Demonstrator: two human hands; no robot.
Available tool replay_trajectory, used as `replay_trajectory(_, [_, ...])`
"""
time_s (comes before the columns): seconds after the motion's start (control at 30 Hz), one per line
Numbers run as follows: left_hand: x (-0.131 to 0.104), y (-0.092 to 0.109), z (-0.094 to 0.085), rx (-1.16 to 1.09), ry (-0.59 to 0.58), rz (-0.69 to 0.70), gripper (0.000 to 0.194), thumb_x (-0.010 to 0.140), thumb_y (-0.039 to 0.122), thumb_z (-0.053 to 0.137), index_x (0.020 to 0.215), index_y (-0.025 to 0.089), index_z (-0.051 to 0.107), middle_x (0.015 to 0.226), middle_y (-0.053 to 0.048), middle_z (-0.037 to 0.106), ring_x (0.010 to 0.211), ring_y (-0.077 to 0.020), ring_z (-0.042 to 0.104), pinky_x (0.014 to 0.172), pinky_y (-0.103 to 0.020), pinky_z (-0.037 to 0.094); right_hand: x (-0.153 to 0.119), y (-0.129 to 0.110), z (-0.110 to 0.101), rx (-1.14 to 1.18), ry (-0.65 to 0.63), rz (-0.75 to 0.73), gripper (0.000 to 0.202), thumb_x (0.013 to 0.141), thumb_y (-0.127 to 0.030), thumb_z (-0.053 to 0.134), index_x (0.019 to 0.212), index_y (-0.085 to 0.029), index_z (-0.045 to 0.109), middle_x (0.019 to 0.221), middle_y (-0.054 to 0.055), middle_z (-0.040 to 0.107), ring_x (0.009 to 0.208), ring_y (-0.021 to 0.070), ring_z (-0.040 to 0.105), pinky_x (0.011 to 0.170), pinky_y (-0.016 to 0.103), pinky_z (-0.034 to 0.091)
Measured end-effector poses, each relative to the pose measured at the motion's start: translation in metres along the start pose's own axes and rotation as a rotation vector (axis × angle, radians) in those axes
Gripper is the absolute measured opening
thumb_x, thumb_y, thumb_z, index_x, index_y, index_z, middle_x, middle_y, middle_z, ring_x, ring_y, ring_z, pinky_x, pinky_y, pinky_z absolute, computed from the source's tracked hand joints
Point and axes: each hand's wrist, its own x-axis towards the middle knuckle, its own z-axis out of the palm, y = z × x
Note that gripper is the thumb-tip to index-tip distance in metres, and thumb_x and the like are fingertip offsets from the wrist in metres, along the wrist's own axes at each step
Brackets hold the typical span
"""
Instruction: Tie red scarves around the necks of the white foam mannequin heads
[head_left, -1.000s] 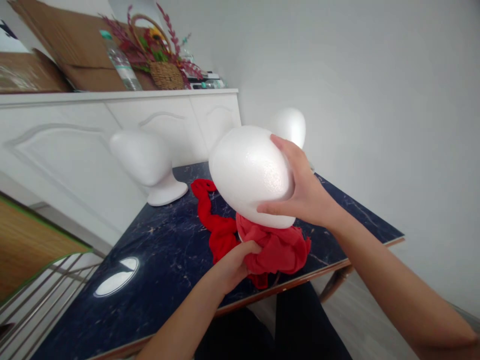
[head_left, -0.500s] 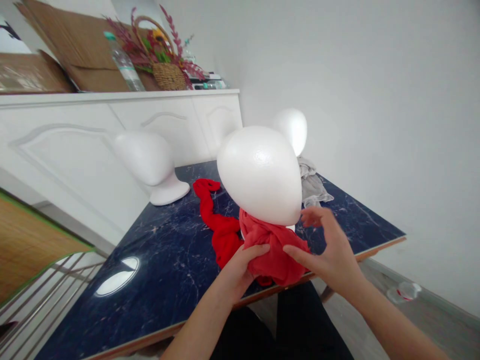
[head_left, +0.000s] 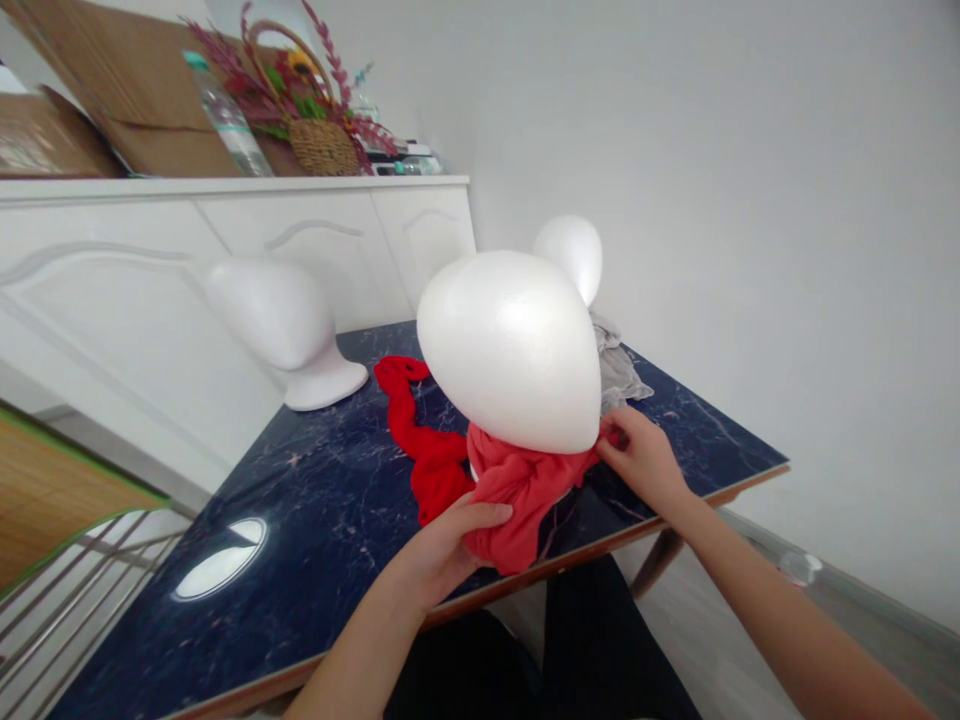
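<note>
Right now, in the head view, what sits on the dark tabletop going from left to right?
Left foam head → red scarf → big foam head → grey cloth.

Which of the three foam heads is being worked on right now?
On the dark marble table, take the foam head nearest its front edge. Unlike its two neighbours, it has a red scarf bunched round its neck, gripped by the left hand and right hand.

3 foam heads (head_left: pixel 510 350), 1 red cloth (head_left: pixel 450 465), 1 grey cloth (head_left: pixel 619 370), 1 basket (head_left: pixel 322 145), 1 bottle (head_left: pixel 221 115)
</note>
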Motion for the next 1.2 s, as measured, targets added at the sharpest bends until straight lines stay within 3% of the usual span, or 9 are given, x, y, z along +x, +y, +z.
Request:
replay_trajectory(0.13, [-0.011, 0.009, -0.007, 0.108, 0.075, 0.024, 0.033, 0.072, 0.027, 0.070, 0.104, 0.017, 0.068, 0.092, -0.007, 0.070, 0.078, -0.0172, 0.063, 0.076, -0.030, 0.049, 0.007, 0.000, 0.002, -0.041, 0.006, -0.025, 0.004, 0.075, -0.017, 0.050, 0.079, -0.020, 0.051, 0.079, 0.003, 0.057, 0.073, 0.0180, 0.053, 0.064, 0.027, 0.038])
replay_trajectory(0.23, [-0.025, 0.018, -0.006, 0.376, 0.115, 0.083, 0.021, 0.075, 0.033, 0.068, 0.089, 0.017, 0.070, 0.078, -0.004, 0.068, 0.077, -0.0182, 0.061, 0.078, -0.031, 0.047, 0.011, 0.002, 0.003, -0.020, -0.009, 0.030, 0.004, 0.077, -0.018, 0.050, 0.079, -0.020, 0.050, 0.072, 0.002, 0.057, 0.066, 0.0174, 0.053, 0.061, 0.027, 0.037])
replay_trajectory(0.4, [-0.045, 0.017, 0.003, 0.822, 0.272, 0.355, 0.021, 0.081, 0.037, 0.061, 0.086, 0.018, 0.068, 0.090, -0.004, 0.065, 0.094, -0.0221, 0.056, 0.089, -0.032, 0.040, 0.009, -0.001, -0.001, 0.144, -0.031, 0.079, 0.009, 0.077, -0.017, 0.051, 0.086, -0.020, 0.053, 0.080, 0.003, 0.060, 0.070, 0.0175, 0.054, 0.065, 0.029, 0.040])
replay_trajectory(0.57, [-0.036, -0.011, 0.013, 0.959, 0.521, 0.626, 0.022, 0.081, 0.037, 0.061, 0.097, 0.022, 0.062, 0.098, -0.004, 0.062, 0.092, -0.0203, 0.053, 0.084, -0.030, 0.040, -0.034, -0.051, -0.009, 0.308, 0.236, 0.084, 0.021, 0.079, -0.026, 0.059, 0.098, -0.021, 0.050, 0.087, 0.004, 0.053, 0.076, 0.0179, 0.051, 0.069, 0.031, 0.042])
replay_trajectory(0.7, [-0.025, -0.037, 0.030, 1.076, 0.705, 0.858, 0.014, 0.079, 0.028, 0.063, 0.090, 0.022, 0.056, 0.089, -0.004, 0.059, 0.087, -0.0210, 0.051, 0.078, -0.032, 0.040, -0.061, -0.083, 0.003, 0.422, -0.077, -0.001, 0.043, 0.075, -0.026, 0.065, 0.114, -0.024, 0.049, 0.103, 0.006, 0.055, 0.088, 0.0202, 0.054, 0.075, 0.032, 0.045])
replay_trajectory(0.77, [-0.023, -0.052, 0.040, 1.200, 0.714, 1.012, 0.014, 0.078, 0.022, 0.063, 0.090, 0.022, 0.055, 0.086, -0.005, 0.059, 0.088, -0.0222, 0.050, 0.083, -0.035, 0.039, -0.061, -0.082, 0.013, 0.534, -0.180, 0.071, 0.033, 0.078, -0.020, 0.060, 0.109, -0.024, 0.051, 0.098, 0.004, 0.058, 0.082, 0.0183, 0.056, 0.072, 0.030, 0.046])
replay_trajectory(0.83, [-0.022, -0.067, 0.050, 1.347, 0.652, 1.093, 0.019, 0.077, 0.017, 0.062, 0.095, 0.023, 0.056, 0.082, -0.005, 0.060, 0.085, -0.0229, 0.050, 0.084, -0.038, 0.037, -0.055, -0.072, 0.020, 0.674, -0.173, 0.168, 0.021, 0.078, -0.017, 0.057, 0.097, -0.023, 0.051, 0.086, 0.001, 0.057, 0.073, 0.0158, 0.056, 0.065, 0.027, 0.046])
replay_trajectory(1.03, [-0.016, -0.098, 0.073, 1.611, 0.566, 0.949, 0.036, 0.082, 0.020, 0.054, 0.118, 0.022, 0.056, 0.084, -0.009, 0.062, 0.076, -0.0234, 0.048, 0.069, -0.039, 0.032, -0.040, -0.049, 0.018, 0.949, -0.039, 0.274, 0.028, 0.070, -0.026, 0.070, 0.089, -0.023, 0.050, 0.087, 0.001, 0.060, 0.075, 0.0157, 0.059, 0.066, 0.026, 0.048])
replay_trajectory(1.2, [-0.017, -0.090, 0.076, 1.460, 0.566, 0.855, 0.028, 0.086, 0.023, 0.051, 0.112, 0.023, 0.059, 0.088, -0.009, 0.062, 0.078, -0.0229, 0.049, 0.070, -0.038, 0.032, -0.038, -0.046, 0.018, 0.937, -0.041, 0.289, 0.028, 0.070, -0.027, 0.070, 0.089, -0.023, 0.051, 0.088, 0.002, 0.060, 0.074, 0.0150, 0.058, 0.065, 0.026, 0.048])
